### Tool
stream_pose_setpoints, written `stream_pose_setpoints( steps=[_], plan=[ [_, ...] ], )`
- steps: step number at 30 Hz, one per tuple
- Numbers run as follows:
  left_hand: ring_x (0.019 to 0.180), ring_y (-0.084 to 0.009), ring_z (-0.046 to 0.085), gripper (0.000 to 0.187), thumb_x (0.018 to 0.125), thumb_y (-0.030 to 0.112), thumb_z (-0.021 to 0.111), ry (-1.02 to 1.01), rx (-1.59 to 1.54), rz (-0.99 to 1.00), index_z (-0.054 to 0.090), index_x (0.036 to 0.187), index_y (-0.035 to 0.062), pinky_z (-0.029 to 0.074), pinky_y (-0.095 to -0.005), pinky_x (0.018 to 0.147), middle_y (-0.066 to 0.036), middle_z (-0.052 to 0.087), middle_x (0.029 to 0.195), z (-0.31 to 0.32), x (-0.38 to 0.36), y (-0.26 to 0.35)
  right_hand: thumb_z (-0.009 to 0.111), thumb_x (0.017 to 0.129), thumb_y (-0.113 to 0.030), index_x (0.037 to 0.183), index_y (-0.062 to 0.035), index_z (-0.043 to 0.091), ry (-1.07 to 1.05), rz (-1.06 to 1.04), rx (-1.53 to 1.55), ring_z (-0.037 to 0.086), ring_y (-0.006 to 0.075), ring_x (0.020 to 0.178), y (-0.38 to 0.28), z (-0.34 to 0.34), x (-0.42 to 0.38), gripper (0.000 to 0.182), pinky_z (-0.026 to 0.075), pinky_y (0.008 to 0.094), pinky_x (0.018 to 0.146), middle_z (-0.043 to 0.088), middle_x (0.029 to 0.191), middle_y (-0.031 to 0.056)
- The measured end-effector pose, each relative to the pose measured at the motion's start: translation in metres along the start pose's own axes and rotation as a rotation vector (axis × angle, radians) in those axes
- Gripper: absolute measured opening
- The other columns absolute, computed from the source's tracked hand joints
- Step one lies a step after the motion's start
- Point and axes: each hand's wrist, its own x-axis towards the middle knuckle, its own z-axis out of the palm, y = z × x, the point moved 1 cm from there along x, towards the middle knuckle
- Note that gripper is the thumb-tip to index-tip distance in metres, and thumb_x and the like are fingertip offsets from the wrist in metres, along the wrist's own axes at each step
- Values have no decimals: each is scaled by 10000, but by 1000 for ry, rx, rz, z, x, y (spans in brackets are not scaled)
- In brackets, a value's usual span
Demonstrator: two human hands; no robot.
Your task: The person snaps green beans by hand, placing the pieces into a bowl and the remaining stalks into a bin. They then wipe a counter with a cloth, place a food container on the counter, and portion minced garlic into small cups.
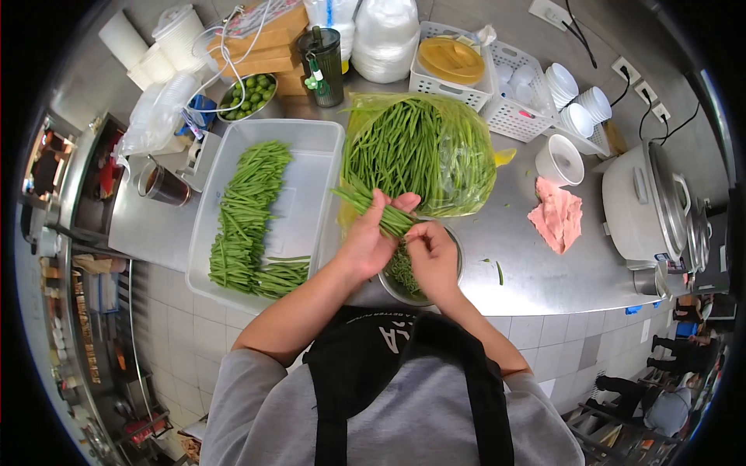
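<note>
A bunch of green beans (371,206) lies across my left hand (373,237), whose fingers are curled round it. My right hand (431,252) is pinched at the right end of the bunch; what its fingertips hold is too small to tell. Under both hands is a metal bowl (460,268) with small green bits (402,272) in it. Behind them lies an open yellowish plastic bag (468,175) full of long green beans (396,147). To the left, a clear plastic tub (311,167) holds a long pile of green beans (245,217).
A pink cloth (557,216) and a white bowl (559,161) lie to the right, near a large cooker (645,202). Along the back are a bowl of green citrus (249,97), a dark tumbler (320,66) and white baskets (517,89). A brown drink (165,186) stands left.
</note>
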Motion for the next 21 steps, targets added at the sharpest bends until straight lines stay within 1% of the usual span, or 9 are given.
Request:
stream_pose_setpoints(
  steps=[1, 2, 5, 6, 9, 15, 16, 19, 21],
  plan=[
    [1208, -278, 453, 288, 918, 402, 444, -16, -32, 26, 504, 899, 121, 352, -423, 1022, -122, 587, 1140, -4, 4, 2, 563, 819, -56, 831, -40, 554, -35, 361, 303, 460, 80, 507, -1, -5, 0, 22, 372, 219, 468, 522, 693, 12],
    [1213, -280, 450, 293, 920, 403, 439, -33, -64, 52, 509, 889, 120, 357, -424, 1021, -123, 586, 1142, -7, 6, 4, 543, 851, -59, 836, -55, 556, -63, 370, 372, 436, 47, 535, -2, -12, 1, 20, 376, 201, 487, 529, 725, -19],
    [1223, -287, 441, 303, 923, 399, 433, -4, -109, 57, 518, 849, 118, 367, -428, 1022, -128, 576, 1160, -2, 4, 12, 542, 867, -66, 880, -52, 552, -59, 313, 138, 441, 40, 553, 2, -31, -9, 22, 378, 196, 496, 532, 736, -19],
    [1227, -288, 438, 308, 925, 400, 428, -9, -121, 50, 518, 842, 118, 367, -430, 1023, -133, 570, 1172, -2, 4, 13, 557, 868, -55, 930, -52, 546, -93, 205, 71, 457, 37, 578, 8, -34, -13, 63, 385, 191, 510, 533, 741, -25],
    [1237, -288, 428, 323, 933, 401, 410, -22, -146, 31, 518, 829, 115, 366, -431, 1028, -148, 548, 1211, -2, 5, 13, 607, 813, -30, 901, -35, 591, -19, 56, 36, 475, 46, 580, 11, -36, -22, 90, 382, 195, 517, 554, 736, 5],
    [1252, -288, 412, 333, 948, 393, 377, -37, -128, 23, 522, 850, 109, 361, -425, 1032, -165, 505, 1270, -1, 4, 14, 653, 768, -41, 890, -29, 639, 30, -520, -419, 566, 218, 598, -27, -19, -16, 123, 451, 294, 539, 578, 758, 90],
    [1253, -288, 410, 330, 949, 389, 376, -35, -121, 23, 522, 857, 108, 358, -424, 1034, -164, 502, 1273, 1, 3, 14, 649, 759, -45, 882, -38, 632, 11, -520, -475, 582, 260, 645, -30, -15, -16, 125, 467, 333, 557, 577, 757, 100],
    [1261, -287, 401, 322, 953, 382, 370, -45, -66, 37, 517, 875, 106, 348, -424, 1040, -162, 493, 1282, 4, 1, 13, 647, 761, -54, 867, -29, 611, 56, -663, -608, 576, 264, 637, -31, -9, -11, 114, 467, 332, 552, 572, 743, 94],
    [1266, -287, 395, 317, 954, 378, 368, -71, -49, 39, 514, 883, 105, 341, -425, 1045, -162, 490, 1286, 4, 1, 12, 633, 760, -43, 855, -18, 594, 54, -681, -637, 572, 247, 617, -29, -9, -9, 106, 464, 325, 543, 570, 751, 95]
  ],
)
